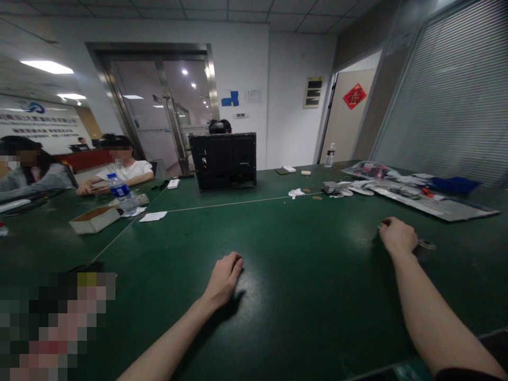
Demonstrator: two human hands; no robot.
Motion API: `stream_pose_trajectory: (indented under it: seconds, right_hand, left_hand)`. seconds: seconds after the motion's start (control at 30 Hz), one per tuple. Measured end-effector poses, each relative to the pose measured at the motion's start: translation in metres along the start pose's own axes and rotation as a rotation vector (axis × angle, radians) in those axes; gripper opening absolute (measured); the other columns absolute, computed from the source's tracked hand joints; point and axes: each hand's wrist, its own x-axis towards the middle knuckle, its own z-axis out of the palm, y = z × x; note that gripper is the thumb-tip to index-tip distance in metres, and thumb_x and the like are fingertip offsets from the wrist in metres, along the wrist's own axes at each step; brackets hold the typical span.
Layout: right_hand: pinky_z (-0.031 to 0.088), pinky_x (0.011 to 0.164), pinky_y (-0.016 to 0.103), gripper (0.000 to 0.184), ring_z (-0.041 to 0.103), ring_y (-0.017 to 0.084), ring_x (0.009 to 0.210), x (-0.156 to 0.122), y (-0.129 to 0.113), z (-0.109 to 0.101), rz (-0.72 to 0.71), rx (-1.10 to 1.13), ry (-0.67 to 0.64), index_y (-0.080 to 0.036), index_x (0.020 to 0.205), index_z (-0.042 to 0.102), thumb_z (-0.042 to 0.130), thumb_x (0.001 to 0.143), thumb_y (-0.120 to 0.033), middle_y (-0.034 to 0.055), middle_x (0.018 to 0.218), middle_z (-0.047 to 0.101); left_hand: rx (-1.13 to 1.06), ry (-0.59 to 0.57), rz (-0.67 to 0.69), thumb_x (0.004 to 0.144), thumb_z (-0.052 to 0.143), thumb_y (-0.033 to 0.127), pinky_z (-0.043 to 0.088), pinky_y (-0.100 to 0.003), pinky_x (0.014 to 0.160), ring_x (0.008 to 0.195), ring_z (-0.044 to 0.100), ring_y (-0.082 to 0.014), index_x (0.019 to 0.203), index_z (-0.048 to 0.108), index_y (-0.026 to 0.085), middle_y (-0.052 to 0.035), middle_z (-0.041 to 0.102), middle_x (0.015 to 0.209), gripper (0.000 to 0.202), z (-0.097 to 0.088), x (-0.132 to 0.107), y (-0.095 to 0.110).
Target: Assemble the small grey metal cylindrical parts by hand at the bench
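Note:
My left hand (pixel 225 275) rests on the green table (pixel 301 275) near its middle, fingers curled under in a loose fist with nothing visible in them. My right hand (pixel 398 236) lies further right, fingers curled over a small dark round object (pixel 426 245) that pokes out beside the wrist. What the fingers grip is hidden. A small grey bit shows at the knuckles' left.
A black panel (pixel 223 160) stands upright at the table's far middle. Parts, a grey board and a blue tray (pixel 456 184) lie at the far right. A cardboard box (pixel 94 218) and a water bottle (pixel 123 194) sit at the left, by two seated people.

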Motion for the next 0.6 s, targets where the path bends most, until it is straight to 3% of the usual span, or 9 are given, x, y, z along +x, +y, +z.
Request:
stream_pose_trajectory:
  seconds: [0.23,0.4,0.6]
  right_hand:
    - [0.040,0.068,0.034,0.034,0.058,0.029,0.093,0.004,0.002,0.006,-0.013,-0.023,0.020,-0.016,0.107,0.065,0.047,0.083,-0.030,0.0191,0.105,0.062]
    - [0.040,0.068,0.036,0.041,0.058,0.031,0.095,0.003,0.005,0.007,-0.009,-0.015,0.035,-0.017,0.117,0.060,0.046,0.082,-0.034,0.0197,0.106,0.062]
    - [0.042,0.071,0.042,0.051,0.055,0.036,0.100,0.005,0.011,-0.007,-0.059,-0.033,0.036,-0.016,0.122,0.055,0.049,0.078,-0.039,0.0226,0.108,0.060]
  left_hand:
    - [0.010,-0.010,-0.007,0.096,0.024,0.041,0.041,-0.035,0.082,0.089,0.056,-0.0223,0.095,0.054,0.021,-0.0062,0.063,0.093,0.036,-0.002,0.000,0.002]
    - [0.010,-0.018,-0.012,0.096,0.024,0.041,0.041,-0.035,0.082,0.089,0.055,-0.0217,0.095,0.053,0.021,-0.0059,0.063,0.094,0.036,-0.003,0.000,0.002]
    - [0.011,-0.008,-0.010,0.096,0.023,0.041,0.040,-0.035,0.083,0.089,0.055,-0.0219,0.095,0.054,0.021,-0.0062,0.063,0.094,0.037,-0.002,-0.001,0.002]
